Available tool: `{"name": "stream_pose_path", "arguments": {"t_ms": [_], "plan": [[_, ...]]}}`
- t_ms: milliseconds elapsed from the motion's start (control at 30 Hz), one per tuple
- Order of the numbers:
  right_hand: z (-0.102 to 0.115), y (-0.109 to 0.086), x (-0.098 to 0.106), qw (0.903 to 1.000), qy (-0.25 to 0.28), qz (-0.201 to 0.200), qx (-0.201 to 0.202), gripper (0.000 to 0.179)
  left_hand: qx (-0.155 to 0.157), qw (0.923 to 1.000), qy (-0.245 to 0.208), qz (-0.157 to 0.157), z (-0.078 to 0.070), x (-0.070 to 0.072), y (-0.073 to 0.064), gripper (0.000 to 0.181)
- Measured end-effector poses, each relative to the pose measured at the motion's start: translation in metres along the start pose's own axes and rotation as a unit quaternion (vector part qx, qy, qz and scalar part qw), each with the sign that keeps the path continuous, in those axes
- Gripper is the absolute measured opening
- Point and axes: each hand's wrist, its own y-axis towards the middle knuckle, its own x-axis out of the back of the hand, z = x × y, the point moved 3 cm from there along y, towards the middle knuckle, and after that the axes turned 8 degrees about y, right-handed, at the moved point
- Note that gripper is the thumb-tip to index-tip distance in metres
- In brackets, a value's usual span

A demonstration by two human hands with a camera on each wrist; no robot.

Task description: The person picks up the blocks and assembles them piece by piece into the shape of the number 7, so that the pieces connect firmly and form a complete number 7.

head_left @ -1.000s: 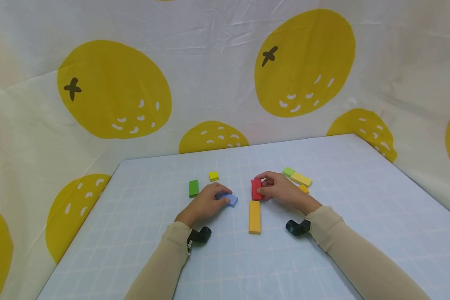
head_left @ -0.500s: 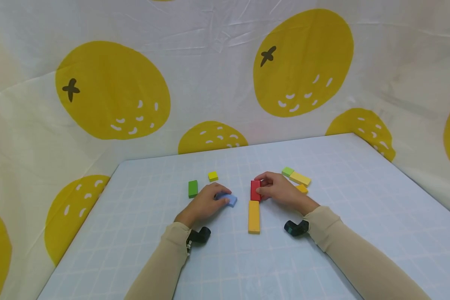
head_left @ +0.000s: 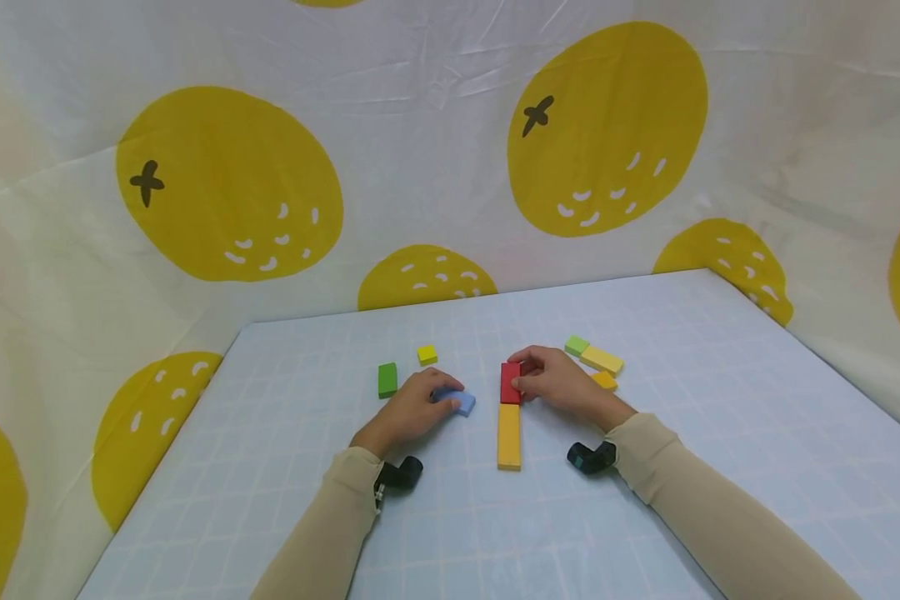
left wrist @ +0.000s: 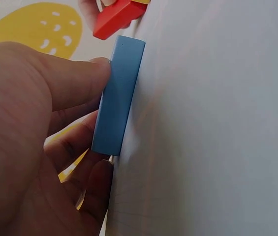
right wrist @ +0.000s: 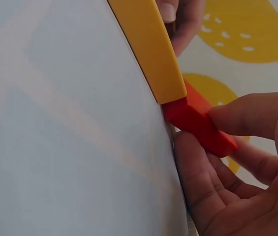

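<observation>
My left hand (head_left: 414, 406) pinches a blue block (left wrist: 119, 96) between thumb and fingers, low at the tabletop. To its right, my right hand (head_left: 558, 381) holds a red block (head_left: 510, 383) by its right side, thumb on top. The near end of the red block meets the far end of a long orange-yellow block (head_left: 508, 437), and the two lie in one line pointing away from me. In the right wrist view the red block (right wrist: 200, 120) touches the end of the orange-yellow block (right wrist: 151, 49). Part of the blue block is hidden under my left hand in the head view.
Beyond my left hand lie a green block (head_left: 387, 380) and a small yellow block (head_left: 427, 355). Behind my right hand are a light green block (head_left: 576, 345), a pale yellow block (head_left: 602, 360) and an orange block (head_left: 604, 381). A fruit-print curtain (head_left: 420, 167) borders the table (head_left: 450, 533).
The red block has shifted slightly left in my right hand, lining up with the orange-yellow block. My left hand stays in place on the blue block.
</observation>
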Motion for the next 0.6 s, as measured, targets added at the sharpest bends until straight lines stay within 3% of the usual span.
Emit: {"name": "stream_pose_path", "arguments": {"t_ms": [600], "plan": [[0.0031,-0.0016,0.0006,0.9997,-0.025,0.003,-0.002,0.038,-0.013,0.9999,0.01,-0.004,-0.0008,0.0002,0.0002,0.024]]}}
